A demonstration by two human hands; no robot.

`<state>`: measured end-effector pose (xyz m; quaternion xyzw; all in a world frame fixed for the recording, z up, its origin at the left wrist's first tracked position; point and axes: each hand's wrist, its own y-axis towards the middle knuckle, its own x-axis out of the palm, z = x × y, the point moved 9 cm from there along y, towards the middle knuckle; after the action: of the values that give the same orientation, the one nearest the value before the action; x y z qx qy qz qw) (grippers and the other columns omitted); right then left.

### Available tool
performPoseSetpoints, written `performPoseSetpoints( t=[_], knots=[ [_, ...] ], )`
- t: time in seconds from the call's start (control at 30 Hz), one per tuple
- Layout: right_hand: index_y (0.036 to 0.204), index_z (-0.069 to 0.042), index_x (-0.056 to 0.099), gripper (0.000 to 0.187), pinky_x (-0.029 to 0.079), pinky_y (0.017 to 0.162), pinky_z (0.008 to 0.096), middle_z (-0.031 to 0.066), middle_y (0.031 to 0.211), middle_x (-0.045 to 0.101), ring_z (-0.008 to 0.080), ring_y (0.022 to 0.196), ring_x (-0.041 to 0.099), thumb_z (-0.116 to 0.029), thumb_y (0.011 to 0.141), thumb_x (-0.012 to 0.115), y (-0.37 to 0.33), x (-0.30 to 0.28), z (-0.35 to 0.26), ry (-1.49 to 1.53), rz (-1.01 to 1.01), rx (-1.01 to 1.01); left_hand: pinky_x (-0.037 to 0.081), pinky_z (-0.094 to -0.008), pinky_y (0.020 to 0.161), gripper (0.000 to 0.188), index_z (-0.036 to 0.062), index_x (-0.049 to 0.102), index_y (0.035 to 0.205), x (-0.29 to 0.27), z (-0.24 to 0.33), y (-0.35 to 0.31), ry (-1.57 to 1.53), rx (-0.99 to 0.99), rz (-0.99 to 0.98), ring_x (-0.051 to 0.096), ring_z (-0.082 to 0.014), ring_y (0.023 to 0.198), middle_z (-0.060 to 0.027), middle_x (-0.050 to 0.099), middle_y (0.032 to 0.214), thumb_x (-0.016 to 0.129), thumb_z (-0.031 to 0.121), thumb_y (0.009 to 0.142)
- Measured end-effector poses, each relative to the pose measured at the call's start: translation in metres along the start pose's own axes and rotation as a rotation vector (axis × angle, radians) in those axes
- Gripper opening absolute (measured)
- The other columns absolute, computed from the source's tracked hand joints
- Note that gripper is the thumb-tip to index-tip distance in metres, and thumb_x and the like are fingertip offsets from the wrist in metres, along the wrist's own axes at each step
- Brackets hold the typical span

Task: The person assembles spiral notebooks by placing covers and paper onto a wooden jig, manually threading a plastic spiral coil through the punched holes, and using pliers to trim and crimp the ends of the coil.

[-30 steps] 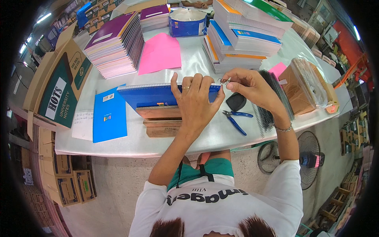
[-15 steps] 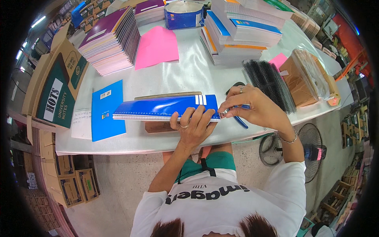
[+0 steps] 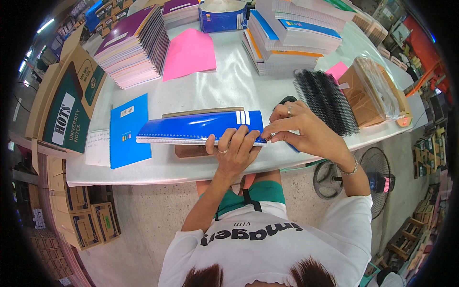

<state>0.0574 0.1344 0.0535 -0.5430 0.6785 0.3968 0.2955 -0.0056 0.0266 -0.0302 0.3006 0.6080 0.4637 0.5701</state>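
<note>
A blue-covered notebook (image 3: 191,125) lies slantwise before me, its row of punched holes along the near edge. My left hand (image 3: 235,146) is closed over its right part, fingers on the cover and the white page edge. At the right end of that edge my right hand (image 3: 301,128) pinches a small dark spiral coil (image 3: 269,137), mostly covered by the fingertips. Beneath the notebook shows a wooden block (image 3: 191,151). A dark rounded thing (image 3: 288,100) and a bit of blue handle are partly hidden by my right hand.
A light-blue notebook (image 3: 129,131) lies at left beside an open carton (image 3: 67,105). Spiral notebooks (image 3: 136,48), a pink sheet (image 3: 190,55) and page stacks (image 3: 291,52) stand farther back. Black coils (image 3: 327,103) and a brown box (image 3: 370,93) are at right.
My right hand has turned and its fingers have shifted at the notebook's corner, now covering more of the blue-handled thing. The left hand keeps its hold on the notebook.
</note>
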Motion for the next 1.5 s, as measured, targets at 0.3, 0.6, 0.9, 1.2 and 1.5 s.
performPoseSetpoints(
  t=[0.3,0.6,0.9,1.2,1.5],
  knots=[
    [0.1,-0.006,0.069,0.015,0.039,0.082,0.0349,0.0083,0.087,0.059,0.0228,0.081,0.053,-0.008,0.085,0.066,0.012,-0.03,0.011,0.093,0.124,0.06,0.025,-0.0447,0.096,0.033,0.0209,0.064,0.095,0.013,-0.013,0.069,-0.084,0.022,-0.134,0.048,-0.0182,0.093,0.004,0.056,0.094,0.075,0.041,0.071],
    [0.105,0.002,0.066,0.024,0.044,0.071,0.0281,0.0074,0.087,0.063,0.0142,0.073,0.05,-0.019,0.095,0.06,0.027,-0.033,0.055,0.309,0.377,0.155,0.03,-0.0396,0.087,0.035,0.0177,0.065,0.099,0.036,-0.02,0.111,-0.04,-0.014,-0.248,0.05,-0.0201,0.088,-0.0002,0.054,0.092,0.066,0.049,0.084],
    [0.109,-0.001,0.066,0.025,0.043,0.066,0.0222,-0.001,0.084,0.061,0.0062,0.074,0.049,-0.021,0.095,0.061,0.025,-0.02,0.072,0.546,0.248,0.281,0.03,-0.0388,0.087,0.034,0.0183,0.065,0.099,0.035,-0.021,0.109,-0.071,-0.02,-0.243,0.049,-0.0193,0.087,-0.0006,0.053,0.091,0.068,0.048,0.082],
    [0.104,0.003,0.068,0.021,0.047,0.068,0.0223,0.0026,0.089,0.059,0.0069,0.075,0.056,-0.011,0.089,0.069,0.024,-0.025,0.069,0.625,0.241,0.261,0.029,-0.0388,0.088,0.034,0.0167,0.066,0.099,0.033,-0.021,0.107,-0.106,-0.047,-0.253,0.049,-0.019,0.087,0.0001,0.052,0.088,0.071,0.045,0.081],
    [0.105,0.0,0.068,0.021,0.046,0.073,0.0281,0.0074,0.09,0.061,0.0156,0.081,0.057,-0.007,0.086,0.068,0.025,-0.042,0.042,0.16,0.365,0.042,0.028,-0.0388,0.088,0.034,0.0174,0.066,0.1,0.032,-0.021,0.108,-0.116,-0.043,-0.252,0.048,-0.0184,0.087,0.0012,0.051,0.087,0.069,0.045,0.081]
  ],
)
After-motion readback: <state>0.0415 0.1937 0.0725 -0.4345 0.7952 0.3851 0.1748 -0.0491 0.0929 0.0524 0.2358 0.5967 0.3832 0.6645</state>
